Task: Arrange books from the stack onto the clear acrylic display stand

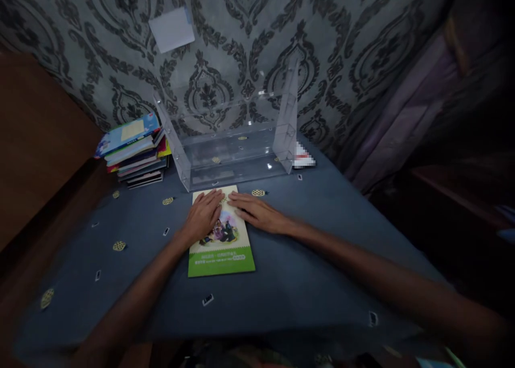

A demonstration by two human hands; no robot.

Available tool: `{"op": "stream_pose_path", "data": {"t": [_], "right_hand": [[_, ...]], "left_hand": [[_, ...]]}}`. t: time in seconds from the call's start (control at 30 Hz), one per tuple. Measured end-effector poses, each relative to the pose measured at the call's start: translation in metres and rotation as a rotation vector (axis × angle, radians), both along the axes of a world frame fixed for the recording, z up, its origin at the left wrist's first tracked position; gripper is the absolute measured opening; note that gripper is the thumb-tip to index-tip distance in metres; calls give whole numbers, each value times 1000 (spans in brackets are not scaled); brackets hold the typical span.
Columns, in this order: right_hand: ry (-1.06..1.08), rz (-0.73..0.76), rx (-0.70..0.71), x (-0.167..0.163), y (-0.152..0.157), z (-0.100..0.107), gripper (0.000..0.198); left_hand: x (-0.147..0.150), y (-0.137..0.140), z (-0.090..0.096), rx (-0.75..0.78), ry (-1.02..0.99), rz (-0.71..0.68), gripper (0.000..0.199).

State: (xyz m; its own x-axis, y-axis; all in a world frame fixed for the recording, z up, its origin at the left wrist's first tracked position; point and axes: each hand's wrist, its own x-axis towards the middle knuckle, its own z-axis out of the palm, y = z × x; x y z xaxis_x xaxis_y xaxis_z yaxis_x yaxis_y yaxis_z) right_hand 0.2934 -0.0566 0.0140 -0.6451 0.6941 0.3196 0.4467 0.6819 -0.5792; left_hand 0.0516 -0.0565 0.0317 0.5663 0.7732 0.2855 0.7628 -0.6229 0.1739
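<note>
A thin book (225,260) with a cream and green cover lies flat on the table, its printed text upside down to me. Coloured cartoon figures fill the middle of the cover. My left hand (204,213) rests flat across its upper left part, fingers stretched out. From the right, my right hand (257,211) reaches over the book's upper right edge, its extended fingers lying on the cover. The fingertips of both hands come close together near the top of the book and cover part of the picture. Neither hand grips anything.
Just behind the book stands a clear acrylic shelf rack (286,121). Left of it is a stack of books (134,156). A pixelated white item (302,156) lies by the rack's right side. Blue patterned cloth covers the table (161,298); a patterned wall (249,41) rises behind.
</note>
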Motion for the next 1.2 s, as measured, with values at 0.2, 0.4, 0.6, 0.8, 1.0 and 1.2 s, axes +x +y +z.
{"op": "stream_pose_path", "data": {"t": [0.2, 0.4, 0.6, 0.8, 1.0, 1.2], "right_hand": [[-4, -128, 83, -6, 30, -12, 41], [-13, -148, 114, -7, 21, 0, 40], [105, -213, 84, 3, 5, 7, 38], [250, -266, -102, 10, -5, 12, 34], [400, -245, -233, 9, -4, 13, 36], [460, -229, -226, 9, -2, 10, 33]], "left_hand": [[-2, 2, -3, 3, -8, -20, 41], [-4, 2, 12, -30, 71, -103, 42], [-11, 9, 31, -8, 263, -244, 41], [18, -21, 28, 27, 306, 20, 37], [50, -63, 15, -25, 268, 81, 68], [58, -67, 17, 0, 320, 111, 52]]}}
